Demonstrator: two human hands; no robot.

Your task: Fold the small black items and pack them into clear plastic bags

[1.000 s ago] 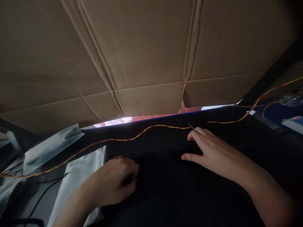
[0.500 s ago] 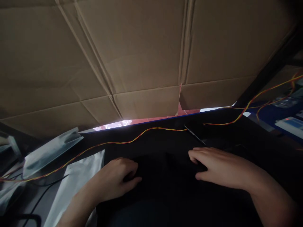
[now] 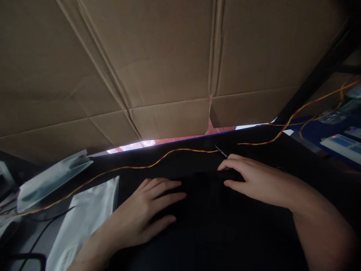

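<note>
Left hand flat on the black mat, palm down, fingers spread and pointing toward the upper right of the frame, gripping nothing. Right hand also on the mat, right of centre, fingers half curled and loosely together; fingertips just below a thin dark pin — touching it or only very near, cannot tell in this dim light.

Pin lying at the centre of the frame, short, slanted from upper left to lower right, at the end of the twisted red-and-yellow wire. Long axis of the wire almost horizontal, from the pin down toward the lower left edge of the frame, across the far strip of the mat. Right hand clearly the nearer one to the pin; left hand well apart from it, lower and more to the left. Second wire of the same colours going from the middle up to the upper right corner.

Above all this, a large cardboard sheet filling the upper half. At the lower left, two silvery-white bags — flat, seemingly closed, contents not visible. At the right edge, a blue device with a small red light.
</note>
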